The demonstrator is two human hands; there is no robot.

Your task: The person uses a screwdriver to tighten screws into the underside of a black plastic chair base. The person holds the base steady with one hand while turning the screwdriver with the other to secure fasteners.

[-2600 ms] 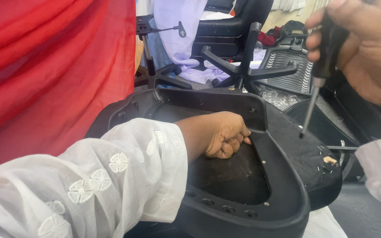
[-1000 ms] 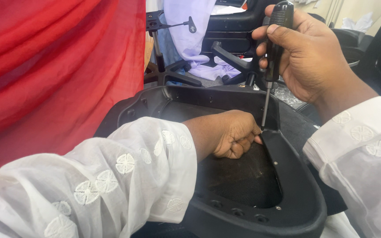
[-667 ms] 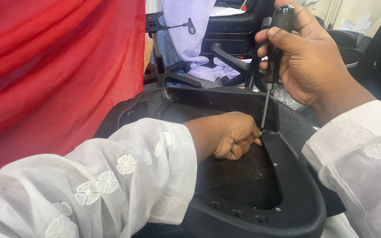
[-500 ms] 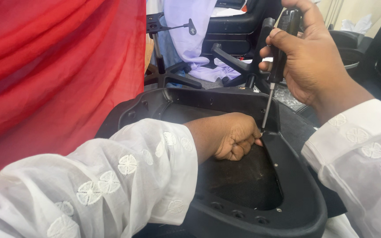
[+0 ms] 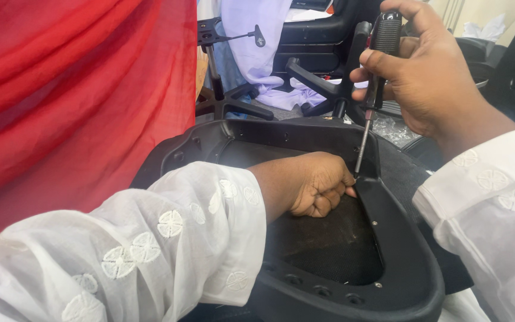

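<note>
Red cloth (image 5: pixel 78 101) filling the left; behind, black chair bases (image 5: pixel 323 89), a pale lilac garment (image 5: pixel 257 42), daylight across grey floor.

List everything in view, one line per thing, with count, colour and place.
seat frame: one, black plastic, centre, ringing dark mesh
screwdriver: one, black handle, steel shaft, upright, tip at the frame's inner edge
red cloth: one, left
chair base: one, black, behind the frame
pale lilac cloth: one, top centre
left hand: fist inside the frame, by the tip
right hand: grips the screwdriver handle
</note>
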